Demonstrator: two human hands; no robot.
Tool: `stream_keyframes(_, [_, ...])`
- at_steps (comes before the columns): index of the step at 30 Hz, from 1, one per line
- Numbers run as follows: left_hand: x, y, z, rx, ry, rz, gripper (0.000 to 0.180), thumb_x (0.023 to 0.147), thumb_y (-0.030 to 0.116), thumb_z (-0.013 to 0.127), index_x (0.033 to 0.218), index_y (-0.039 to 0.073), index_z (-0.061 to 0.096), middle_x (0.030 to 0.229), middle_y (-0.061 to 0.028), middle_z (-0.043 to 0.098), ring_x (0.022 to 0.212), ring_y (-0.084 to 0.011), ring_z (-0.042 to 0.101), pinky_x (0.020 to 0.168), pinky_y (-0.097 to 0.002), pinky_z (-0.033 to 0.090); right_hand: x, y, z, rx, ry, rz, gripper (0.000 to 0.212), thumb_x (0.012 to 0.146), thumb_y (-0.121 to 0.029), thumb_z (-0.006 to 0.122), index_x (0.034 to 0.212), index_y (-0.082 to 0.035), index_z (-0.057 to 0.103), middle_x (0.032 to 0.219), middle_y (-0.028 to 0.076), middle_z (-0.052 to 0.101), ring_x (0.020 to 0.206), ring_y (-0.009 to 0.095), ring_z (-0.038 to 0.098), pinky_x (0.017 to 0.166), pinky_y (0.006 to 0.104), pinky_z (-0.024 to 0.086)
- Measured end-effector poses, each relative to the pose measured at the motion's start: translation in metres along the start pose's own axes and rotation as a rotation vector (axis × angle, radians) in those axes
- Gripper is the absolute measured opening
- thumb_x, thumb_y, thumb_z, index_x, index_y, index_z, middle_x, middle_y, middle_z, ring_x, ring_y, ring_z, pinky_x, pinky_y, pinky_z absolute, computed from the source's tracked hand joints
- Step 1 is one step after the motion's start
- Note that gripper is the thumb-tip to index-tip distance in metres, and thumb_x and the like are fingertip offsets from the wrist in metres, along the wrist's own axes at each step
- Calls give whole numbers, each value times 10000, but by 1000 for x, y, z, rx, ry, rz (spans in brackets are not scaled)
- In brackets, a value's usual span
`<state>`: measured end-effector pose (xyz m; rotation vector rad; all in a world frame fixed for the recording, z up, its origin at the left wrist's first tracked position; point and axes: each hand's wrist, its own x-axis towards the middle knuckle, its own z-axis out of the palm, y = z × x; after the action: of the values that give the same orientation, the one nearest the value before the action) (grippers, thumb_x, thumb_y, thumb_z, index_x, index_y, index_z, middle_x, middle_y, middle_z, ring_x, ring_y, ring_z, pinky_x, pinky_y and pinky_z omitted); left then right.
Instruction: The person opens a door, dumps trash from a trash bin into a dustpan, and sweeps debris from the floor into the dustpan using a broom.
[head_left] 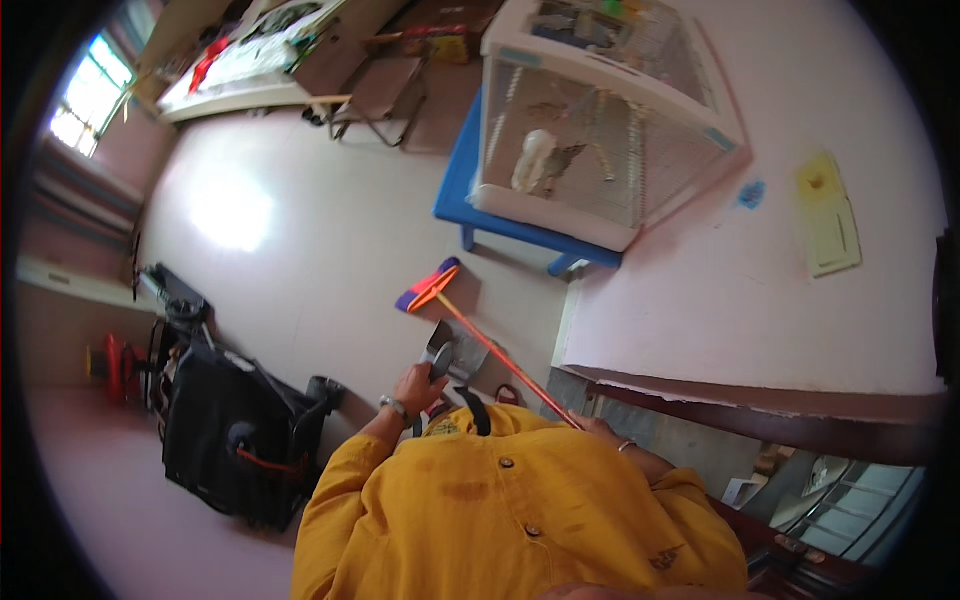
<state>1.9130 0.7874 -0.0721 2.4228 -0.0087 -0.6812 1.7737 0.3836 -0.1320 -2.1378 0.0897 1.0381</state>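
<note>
Blue stand (458, 190) under cage (600, 140), near broom head (430, 287); black object (225, 430) left.

Home rm, by the look: wht wire cage (600, 130) on blue stool (462, 180), window (92, 95), pinkish wall (700, 310)

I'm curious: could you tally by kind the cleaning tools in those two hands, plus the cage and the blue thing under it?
Orange-and-purple broom with a long reddish handle: 1
Grey dustpan: 1
White barred cage: 1
Blue stand with legs: 1
Total: 4
</note>
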Motion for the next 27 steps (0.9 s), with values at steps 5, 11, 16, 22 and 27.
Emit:
stream_keyframes(5, [0,-23,-15,-12,3,-11,333,746,344,649,861,36,596,848,-187,620,848,-367,581,718,-448,454,25,-63,3,-184,-7,-38,602,815,-297,545,1351,-100,358,935,269,598,871,382,604,744,422,475])
stream_keyframes(11, [-9,-61,-36,-77,50,-65,333,744,348,648,856,38,601,835,-175,627,836,-362,587,724,-443,458,71,-84,19,-266,-33,-48,598,814,-296,570,1346,-121,362,973,260,590,897,385,589,742,431,469])
stream_keyframes(16, [-19,-87,-62,-160,73,-120,334,748,343,638,849,28,598,814,-178,631,809,-364,595,712,-442,463,87,-104,29,-252,53,-143,555,833,-260,572,1327,-102,373,901,251,597,834,406,586,690,453,461])
stream_keyframes(22, [-21,-122,-76,-192,247,-111,387,721,361,646,789,-17,598,686,-189,606,687,-355,606,615,-426,465,116,-110,36,-255,34,-151,511,843,-227,555,1305,-85,389,810,262,581,762,407,586,620,440,456])
stream_keyframes(27, [-18,-150,-106,-241,294,-192,379,725,343,659,788,-25,592,672,-191,605,668,-351,605,608,-416,462,125,-189,31,-271,36,-180,441,846,-191,514,1267,-100,419,767,260,575,733,413,580,607,448,453])
